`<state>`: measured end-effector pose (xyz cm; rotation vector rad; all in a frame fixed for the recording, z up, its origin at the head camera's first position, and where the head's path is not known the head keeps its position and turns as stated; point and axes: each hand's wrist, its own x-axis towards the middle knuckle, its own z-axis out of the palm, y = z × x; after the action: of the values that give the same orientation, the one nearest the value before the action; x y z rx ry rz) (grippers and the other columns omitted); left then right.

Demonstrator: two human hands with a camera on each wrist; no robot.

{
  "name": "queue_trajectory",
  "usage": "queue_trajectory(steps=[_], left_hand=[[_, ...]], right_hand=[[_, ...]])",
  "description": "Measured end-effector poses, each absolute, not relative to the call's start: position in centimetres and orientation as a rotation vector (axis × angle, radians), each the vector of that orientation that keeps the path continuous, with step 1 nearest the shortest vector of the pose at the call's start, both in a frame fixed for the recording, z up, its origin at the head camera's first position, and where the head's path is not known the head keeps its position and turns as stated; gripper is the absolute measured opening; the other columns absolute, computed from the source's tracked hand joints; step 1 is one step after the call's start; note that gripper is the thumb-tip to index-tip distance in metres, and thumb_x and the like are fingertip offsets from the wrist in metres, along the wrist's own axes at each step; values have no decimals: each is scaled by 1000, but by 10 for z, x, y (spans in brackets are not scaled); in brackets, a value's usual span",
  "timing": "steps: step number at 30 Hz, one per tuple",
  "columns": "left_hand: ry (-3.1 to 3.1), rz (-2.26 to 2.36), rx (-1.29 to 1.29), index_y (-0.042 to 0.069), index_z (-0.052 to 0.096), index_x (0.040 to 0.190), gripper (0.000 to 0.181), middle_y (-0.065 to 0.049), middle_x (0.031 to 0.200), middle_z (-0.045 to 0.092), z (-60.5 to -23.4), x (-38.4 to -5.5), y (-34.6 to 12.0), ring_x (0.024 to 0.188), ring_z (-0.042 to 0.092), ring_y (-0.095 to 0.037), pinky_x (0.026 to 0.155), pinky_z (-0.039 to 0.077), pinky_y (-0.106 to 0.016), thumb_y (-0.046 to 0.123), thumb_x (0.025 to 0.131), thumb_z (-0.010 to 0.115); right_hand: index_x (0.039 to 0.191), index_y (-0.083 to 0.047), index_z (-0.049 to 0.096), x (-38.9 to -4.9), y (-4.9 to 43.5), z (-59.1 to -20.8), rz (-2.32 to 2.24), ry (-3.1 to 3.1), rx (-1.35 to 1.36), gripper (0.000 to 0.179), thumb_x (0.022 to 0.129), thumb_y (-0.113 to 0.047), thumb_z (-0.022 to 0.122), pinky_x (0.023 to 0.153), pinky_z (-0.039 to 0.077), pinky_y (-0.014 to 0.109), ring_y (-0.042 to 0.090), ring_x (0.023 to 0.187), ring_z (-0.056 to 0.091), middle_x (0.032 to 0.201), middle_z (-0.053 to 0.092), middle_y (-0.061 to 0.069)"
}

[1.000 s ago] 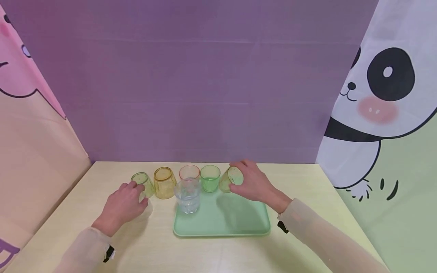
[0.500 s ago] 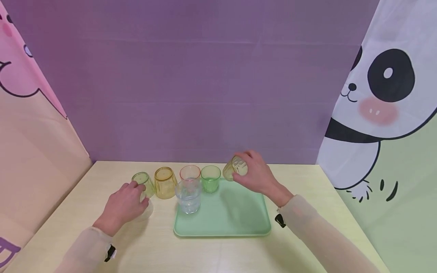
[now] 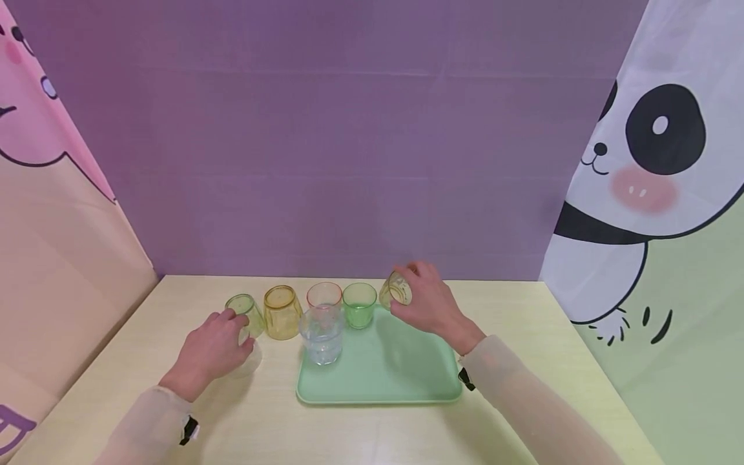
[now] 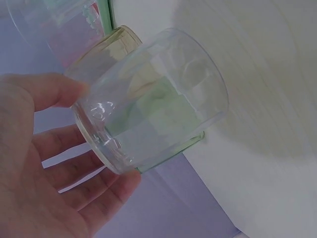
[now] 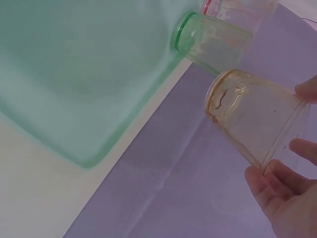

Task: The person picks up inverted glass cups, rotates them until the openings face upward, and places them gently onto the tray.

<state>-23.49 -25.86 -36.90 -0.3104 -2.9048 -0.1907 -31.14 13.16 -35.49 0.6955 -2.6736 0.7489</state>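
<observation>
My left hand (image 3: 212, 345) grips an upside-down clear glass (image 4: 198, 69) by its base, thumb on one side and fingers on the other. Behind it, an upside-down green glass (image 3: 241, 302) stands beside an upside-down amber glass (image 3: 282, 316). Over the back right part of the green tray (image 3: 383, 384), my right hand (image 3: 429, 300) holds a pale yellow glass (image 5: 257, 111) near its rim, its thick base towards the tray. On the tray's left stand a clear glass (image 3: 321, 342), a red-rimmed glass (image 3: 323, 294) and a green glass (image 3: 360, 311).
The pale wooden table (image 3: 372, 433) reaches back to a purple cloth wall (image 3: 349, 142). Printed side panels flank it, with a panda (image 3: 662, 168) on the right. The tray's front and right part shows bare surface.
My right hand has raised the pale yellow glass towards the back, then shifted slightly left and turned it. My left hand stays put with its clear glass.
</observation>
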Motion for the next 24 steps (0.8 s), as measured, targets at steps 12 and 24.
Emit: queue_trajectory(steps=[12, 24], left_hand=[[-2921, -201, -323, -5, 68, 110, 33, -20, 105, 62, -369, -236, -259, 95, 59, -41, 65, 55, -59, 18, 87, 70], [-2925, -202, -329, -4, 68, 110, 33, -19, 106, 63, -367, -234, -260, 95, 59, -41, 66, 55, -58, 19, 86, 73]], right_hand=[[140, -11, 60, -316, 126, -366, 739, -2662, 683, 58, 85, -28, 65, 77, 53, 48, 31, 116, 48, 128, 54, 15], [139, -9, 62, -329, 118, -380, 681, -2671, 698, 58, 83, -23, 65, 78, 51, 44, 29, 113, 49, 126, 55, 14]])
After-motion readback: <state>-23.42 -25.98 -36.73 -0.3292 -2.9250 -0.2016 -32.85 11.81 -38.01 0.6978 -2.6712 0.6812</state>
